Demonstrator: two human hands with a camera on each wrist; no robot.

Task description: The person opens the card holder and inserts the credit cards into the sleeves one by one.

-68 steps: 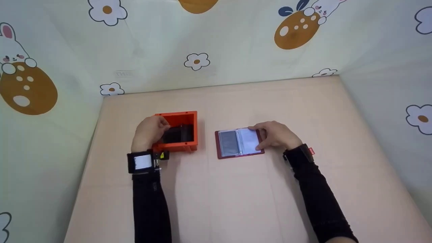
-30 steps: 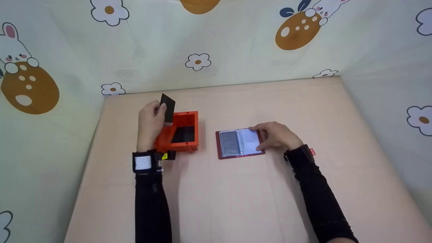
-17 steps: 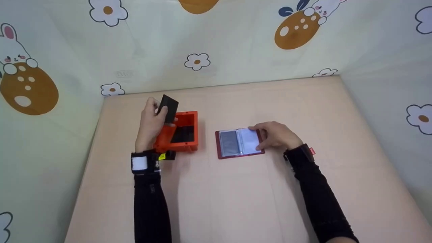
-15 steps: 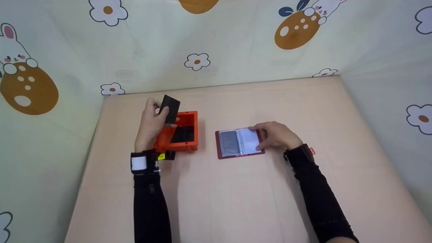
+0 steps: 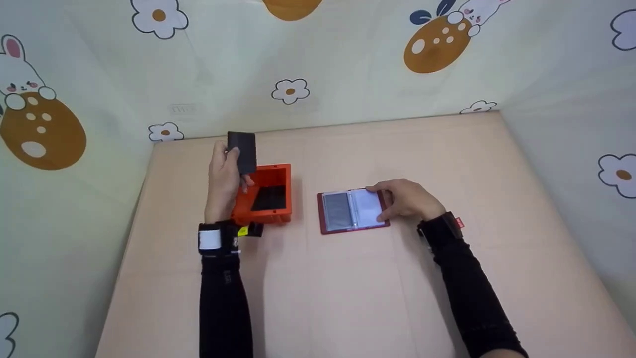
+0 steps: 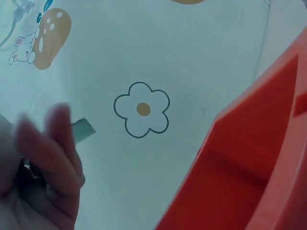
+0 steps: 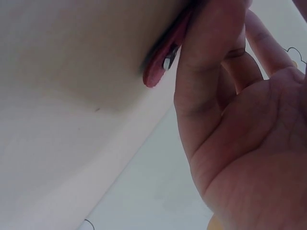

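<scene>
In the head view my left hand point(image 5: 222, 184) pinches a dark flat card point(image 5: 244, 151), raised upright above the back left of an orange bin point(image 5: 279, 216). More black cards point(image 5: 271, 198) lie inside that bin. To the right, a red card holder point(image 5: 320, 216) lies spread open, a grey card in its left sleeve and a pale sleeve on the right. My right hand point(image 5: 410, 199) grips its right side, thumb low and fingers at the top edge. The right wrist view shows the holder's red strap point(image 7: 154, 74) with a metal snap beside the thumb.
Everything stands on a pale pinkish tabletop point(image 5: 348, 288). A light cloth wall point(image 5: 343, 94) with flowers and rabbits rises along the back and both sides. In the left wrist view the orange bin's wall point(image 6: 230, 153) stands close beside the left hand.
My left hand has lifted a dark card out of the orange bin, then raised and turned it flatter toward the head camera. The right hand and the card holder have stayed put.
</scene>
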